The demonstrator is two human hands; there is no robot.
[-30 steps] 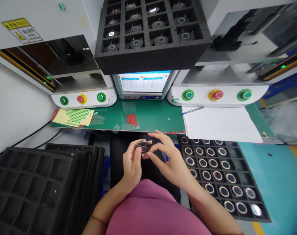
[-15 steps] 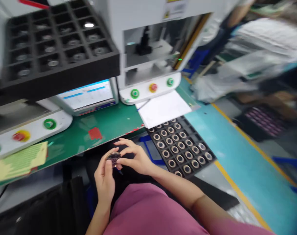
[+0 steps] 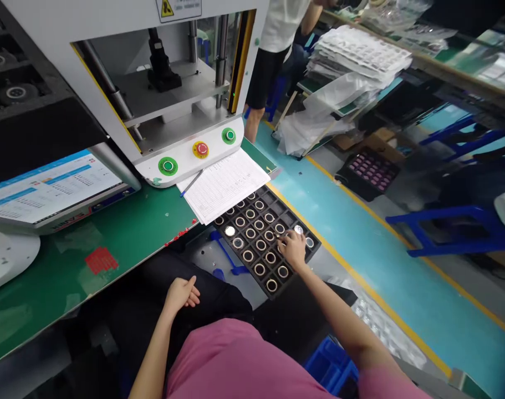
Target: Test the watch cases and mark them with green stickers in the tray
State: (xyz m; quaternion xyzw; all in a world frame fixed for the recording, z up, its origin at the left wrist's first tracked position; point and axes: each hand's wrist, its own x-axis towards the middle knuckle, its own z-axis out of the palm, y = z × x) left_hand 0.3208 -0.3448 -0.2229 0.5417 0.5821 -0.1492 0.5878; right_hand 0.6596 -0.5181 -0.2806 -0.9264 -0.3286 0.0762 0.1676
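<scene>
Parted from the released, loosely curled left hand (image 3: 183,293), the right hand (image 3: 292,249) has swung out to one o'clock of the worker (image 3: 231,360), reaching down among ringed discs (image 3: 259,269) in a black tray (image 3: 278,206), any grip impossible to tell; paper sheets (image 3: 227,185) lie at the tray's eleven o'clock

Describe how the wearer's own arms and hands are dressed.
The left hand and right hand wear no gloves, and no watch or bracelet shows. Both forearms are uncovered. A pink sleeve covers the right arm near the picture's bottom edge, matching the pink top.
</scene>
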